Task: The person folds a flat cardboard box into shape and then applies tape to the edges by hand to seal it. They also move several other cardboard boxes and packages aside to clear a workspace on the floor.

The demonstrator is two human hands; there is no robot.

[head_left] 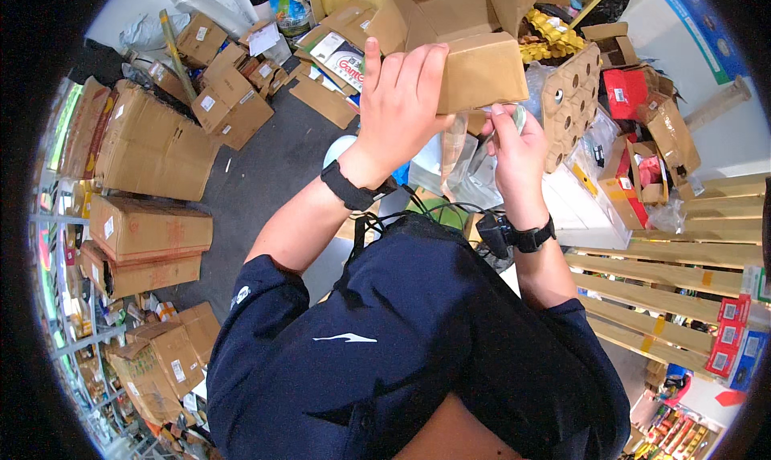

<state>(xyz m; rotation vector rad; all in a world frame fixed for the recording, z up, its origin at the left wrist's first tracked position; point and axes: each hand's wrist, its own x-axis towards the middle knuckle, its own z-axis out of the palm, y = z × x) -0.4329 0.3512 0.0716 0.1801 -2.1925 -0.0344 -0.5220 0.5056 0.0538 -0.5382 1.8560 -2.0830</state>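
Observation:
An open brown cardboard box (484, 73) is held up in front of me with its flaps standing apart at the top. My left hand (404, 99) grips its left side, the fingers lying along the cardboard and the thumb near the lower corner. Just under the box's lower right edge, my right hand (516, 143) is closed in a pinch. A small pale greenish edge shows between its thumb and fingers, too little to name. Below the box, clear plastic wrapping (474, 175) shows between my wrists.
Large cartons (152, 143) stand stacked on the left beside metal shelving. A moulded pulp tray (570, 99) leans right of my right hand, near yellow crumpled packing paper (554, 36). Wooden slats (658, 287) run along the right. Flattened cardboard (324, 99) lies on the grey floor.

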